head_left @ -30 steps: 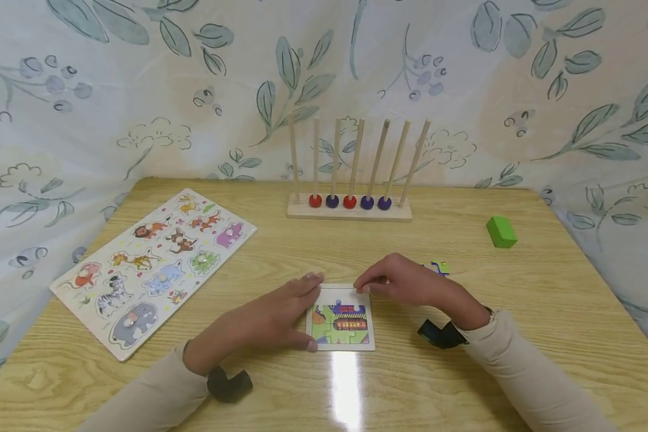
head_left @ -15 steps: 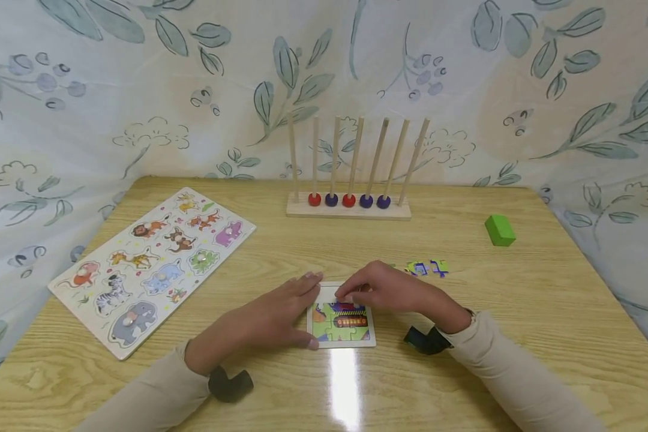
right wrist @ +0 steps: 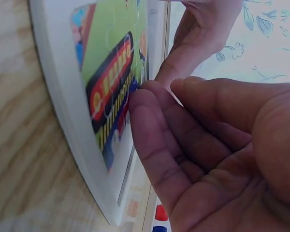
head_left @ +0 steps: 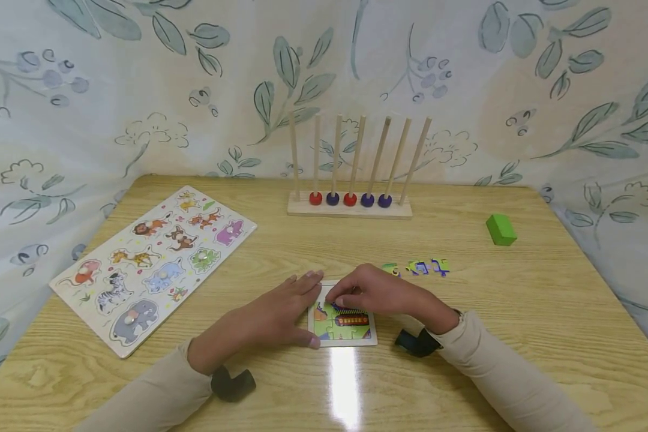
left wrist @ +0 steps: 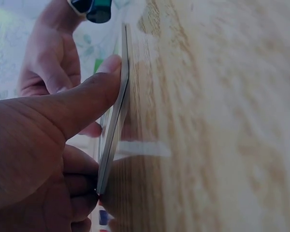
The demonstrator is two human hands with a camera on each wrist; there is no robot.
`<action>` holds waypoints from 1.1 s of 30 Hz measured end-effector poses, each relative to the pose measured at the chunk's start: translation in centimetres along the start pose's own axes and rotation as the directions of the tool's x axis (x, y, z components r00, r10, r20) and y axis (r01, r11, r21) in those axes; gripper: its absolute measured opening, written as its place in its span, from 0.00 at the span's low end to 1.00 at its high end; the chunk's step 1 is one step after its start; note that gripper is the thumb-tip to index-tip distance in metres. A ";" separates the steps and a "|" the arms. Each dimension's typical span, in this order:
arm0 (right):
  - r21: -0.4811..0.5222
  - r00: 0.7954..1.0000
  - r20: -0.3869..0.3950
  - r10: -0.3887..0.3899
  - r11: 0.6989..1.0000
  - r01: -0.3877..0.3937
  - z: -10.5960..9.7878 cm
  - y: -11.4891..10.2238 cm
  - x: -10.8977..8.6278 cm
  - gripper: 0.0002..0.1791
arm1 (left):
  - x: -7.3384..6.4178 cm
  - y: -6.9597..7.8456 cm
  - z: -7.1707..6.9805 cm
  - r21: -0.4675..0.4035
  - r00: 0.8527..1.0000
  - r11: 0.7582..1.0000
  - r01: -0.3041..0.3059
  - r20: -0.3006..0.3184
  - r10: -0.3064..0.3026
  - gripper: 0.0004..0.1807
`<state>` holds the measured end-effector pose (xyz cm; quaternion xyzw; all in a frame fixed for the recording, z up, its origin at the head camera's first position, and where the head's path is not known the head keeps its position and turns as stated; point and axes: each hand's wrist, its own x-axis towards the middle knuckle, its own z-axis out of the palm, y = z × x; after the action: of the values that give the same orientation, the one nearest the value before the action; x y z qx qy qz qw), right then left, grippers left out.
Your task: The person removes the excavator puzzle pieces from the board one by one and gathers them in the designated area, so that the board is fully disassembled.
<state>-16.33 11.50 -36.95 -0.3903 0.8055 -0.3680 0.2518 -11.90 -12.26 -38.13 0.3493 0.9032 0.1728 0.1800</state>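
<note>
A small jigsaw puzzle in a white frame point(head_left: 351, 344) lies in front of me, its green, red and blue pieces point(head_left: 351, 320) making a vehicle picture. My left hand point(head_left: 270, 315) rests along the frame's left side. Its thumb touches the near corner and its fingers reach the far one. Over the upper part of the puzzle is my right hand point(head_left: 375, 291). In the right wrist view its fingertips point(right wrist: 142, 96) touch the pieces near the blue and striped part, the thumb slightly apart from them. The hand hides the upper part of the picture in the head view.
Several loose jigsaw pieces point(head_left: 418, 267) lie beyond my right hand. A white animal board point(head_left: 197, 280) sits at left, a peg stand point(head_left: 351, 210) with red and blue beads at the back, a green block point(head_left: 501, 230) at right. A patterned cloth point(head_left: 351, 78) hangs behind.
My right hand has moved left across the top of the puzzle, from its upper right corner toward the left, uncovering more loose pieces. The left hand stays on the frame.
</note>
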 end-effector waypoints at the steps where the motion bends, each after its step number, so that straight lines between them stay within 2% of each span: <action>1: 0.010 1.000 -0.002 0.009 1.000 -0.009 0.0 0.0 0.0 0.12 | 0.0 0.0 0.0 -0.002 1.000 1.000 0.000 -0.001 0.000 0.53; 11: 0.062 0.998 -0.011 0.058 0.996 -0.058 0.1 0.0 0.2 0.11 | 0.1 0.1 0.0 -0.031 1.000 0.999 0.020 -0.002 -0.020 0.54; 23: 0.111 0.999 0.010 0.053 0.992 -0.054 0.0 0.0 0.0 0.14 | 0.2 0.2 0.0 -0.053 1.000 0.998 0.027 -0.010 -0.028 0.54; 28: 0.094 0.998 0.010 0.054 0.994 -0.055 0.0 -0.2 0.0 0.13 | 0.2 0.0 0.0 -0.038 1.000 0.999 0.025 -0.006 -0.025 0.54; 33: 0.074 1.000 0.010 0.014 0.997 -0.015 0.0 -0.2 0.0 0.12 | 0.2 0.0 0.1 -0.028 1.000 0.999 0.024 -0.008 -0.024 0.53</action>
<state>-16.23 11.40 -36.79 -0.3764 0.7929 -0.3941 0.2727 -12.02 -12.12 -38.23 0.3352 0.9056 0.1846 0.1830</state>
